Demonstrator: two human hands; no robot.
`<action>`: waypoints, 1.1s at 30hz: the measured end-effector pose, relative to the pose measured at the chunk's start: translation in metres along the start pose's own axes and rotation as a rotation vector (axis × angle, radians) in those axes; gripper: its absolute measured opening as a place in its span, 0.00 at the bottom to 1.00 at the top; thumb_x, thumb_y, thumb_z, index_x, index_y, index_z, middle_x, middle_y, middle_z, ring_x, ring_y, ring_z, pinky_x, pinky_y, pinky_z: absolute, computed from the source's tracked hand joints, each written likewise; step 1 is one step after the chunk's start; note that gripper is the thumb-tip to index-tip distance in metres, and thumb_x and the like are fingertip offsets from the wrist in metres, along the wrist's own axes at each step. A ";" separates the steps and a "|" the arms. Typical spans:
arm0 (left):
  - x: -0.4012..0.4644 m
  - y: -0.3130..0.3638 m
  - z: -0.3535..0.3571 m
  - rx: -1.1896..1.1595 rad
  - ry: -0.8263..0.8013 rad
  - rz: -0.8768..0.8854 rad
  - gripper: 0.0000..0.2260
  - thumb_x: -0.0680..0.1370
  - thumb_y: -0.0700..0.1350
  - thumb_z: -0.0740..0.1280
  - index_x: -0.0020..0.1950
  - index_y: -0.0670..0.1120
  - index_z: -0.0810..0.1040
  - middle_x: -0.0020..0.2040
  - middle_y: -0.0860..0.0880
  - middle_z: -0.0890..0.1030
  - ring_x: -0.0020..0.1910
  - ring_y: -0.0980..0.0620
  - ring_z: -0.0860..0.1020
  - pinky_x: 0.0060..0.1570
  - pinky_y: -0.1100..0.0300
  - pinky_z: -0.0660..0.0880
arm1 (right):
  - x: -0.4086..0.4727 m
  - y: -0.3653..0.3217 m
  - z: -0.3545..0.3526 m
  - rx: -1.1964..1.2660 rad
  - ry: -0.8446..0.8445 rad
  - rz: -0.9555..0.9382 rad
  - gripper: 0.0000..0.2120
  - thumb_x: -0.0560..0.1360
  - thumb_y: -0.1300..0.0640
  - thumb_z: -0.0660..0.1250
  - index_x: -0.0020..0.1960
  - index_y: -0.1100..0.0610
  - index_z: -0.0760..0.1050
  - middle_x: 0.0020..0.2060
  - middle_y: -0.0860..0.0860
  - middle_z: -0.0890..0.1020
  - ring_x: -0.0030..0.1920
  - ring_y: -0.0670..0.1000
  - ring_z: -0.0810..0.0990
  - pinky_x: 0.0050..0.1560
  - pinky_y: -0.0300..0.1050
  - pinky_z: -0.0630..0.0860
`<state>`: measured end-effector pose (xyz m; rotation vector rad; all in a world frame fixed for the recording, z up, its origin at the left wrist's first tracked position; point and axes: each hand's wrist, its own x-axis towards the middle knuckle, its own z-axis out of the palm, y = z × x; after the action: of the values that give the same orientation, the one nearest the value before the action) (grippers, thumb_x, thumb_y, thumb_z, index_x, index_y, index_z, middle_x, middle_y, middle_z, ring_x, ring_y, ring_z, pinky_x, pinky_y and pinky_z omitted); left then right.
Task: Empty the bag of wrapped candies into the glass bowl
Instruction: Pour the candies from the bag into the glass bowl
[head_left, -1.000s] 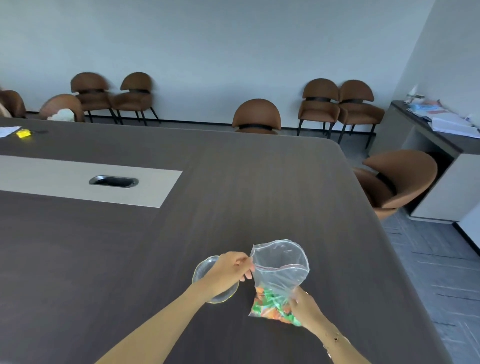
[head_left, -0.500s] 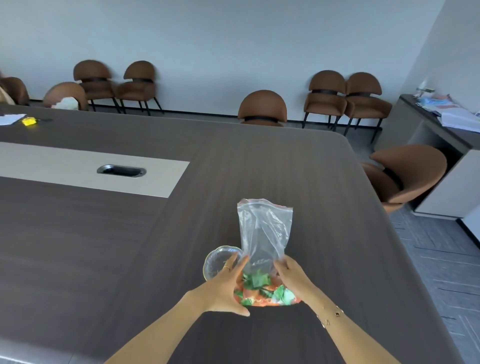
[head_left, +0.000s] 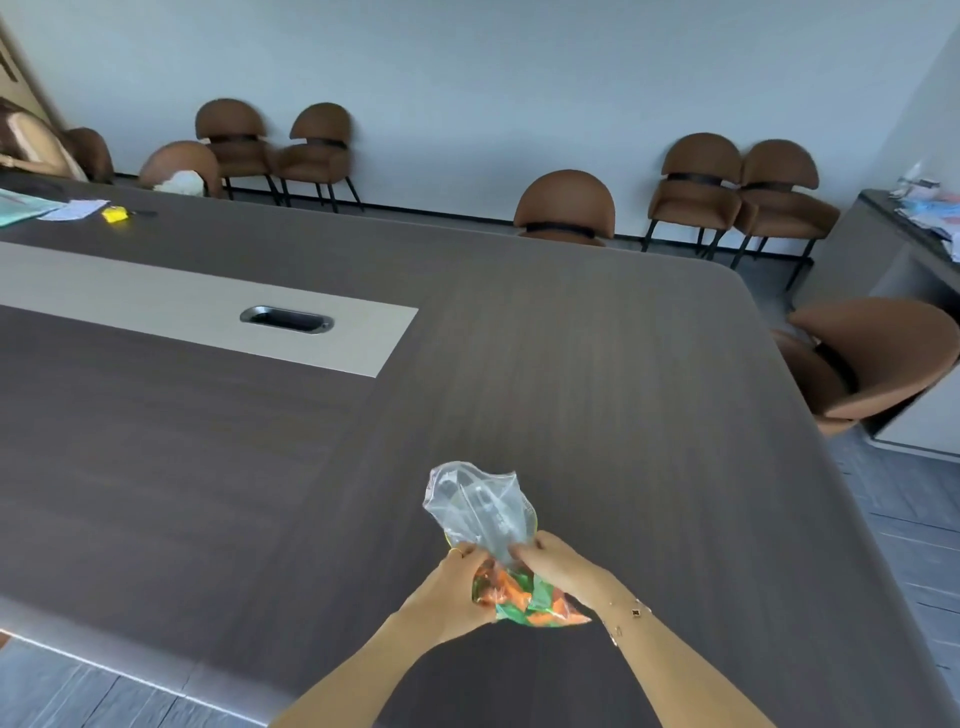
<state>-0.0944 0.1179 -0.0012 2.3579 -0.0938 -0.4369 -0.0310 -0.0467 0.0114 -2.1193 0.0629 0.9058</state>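
Observation:
A clear zip bag (head_left: 483, 512) is held over the dark table (head_left: 571, 364) near its front edge. Orange and green wrapped candies (head_left: 524, 603) sit bunched in the bag's lower end, close to me. The empty crumpled top points away and to the left. My left hand (head_left: 447, 592) grips the bag's left side at its middle. On the right side, my right hand (head_left: 561, 566) pinches the plastic at the same height. The glass bowl is hidden behind the bag's top; I cannot make it out.
A pale strip with a metal cable slot (head_left: 285, 319) crosses the table's left half. Papers and a yellow item (head_left: 115, 214) lie far left, near a seated person. Brown chairs (head_left: 566, 208) line the wall and the right edge. A side cabinet (head_left: 904, 244) stands at right.
The bag was upright with its top open and the bowl visible to its left. Both hands now grip its middle, and the crumpled top leans over where the bowl stood.

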 end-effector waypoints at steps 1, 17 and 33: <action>0.000 -0.002 0.000 -0.004 -0.001 -0.009 0.17 0.68 0.48 0.71 0.56 0.48 0.75 0.56 0.51 0.73 0.52 0.54 0.77 0.57 0.57 0.77 | 0.000 0.000 0.003 -0.010 -0.018 0.004 0.10 0.76 0.49 0.60 0.40 0.53 0.73 0.34 0.48 0.76 0.34 0.47 0.75 0.40 0.42 0.74; 0.013 -0.003 -0.017 0.038 0.015 -0.037 0.12 0.71 0.44 0.67 0.55 0.48 0.77 0.53 0.50 0.77 0.49 0.51 0.78 0.51 0.53 0.80 | -0.005 -0.002 -0.002 0.067 -0.042 0.155 0.15 0.73 0.49 0.61 0.51 0.58 0.77 0.41 0.52 0.84 0.43 0.52 0.84 0.49 0.46 0.80; 0.029 0.004 -0.036 0.056 0.076 -0.051 0.15 0.75 0.43 0.64 0.61 0.48 0.77 0.56 0.50 0.75 0.57 0.48 0.77 0.57 0.52 0.77 | -0.038 -0.021 -0.025 0.112 -0.248 0.013 0.13 0.73 0.49 0.71 0.54 0.50 0.72 0.39 0.41 0.82 0.49 0.44 0.79 0.47 0.33 0.76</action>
<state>-0.0550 0.1328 0.0182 2.4337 -0.0101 -0.3726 -0.0382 -0.0597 0.0593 -1.8921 0.0000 1.1397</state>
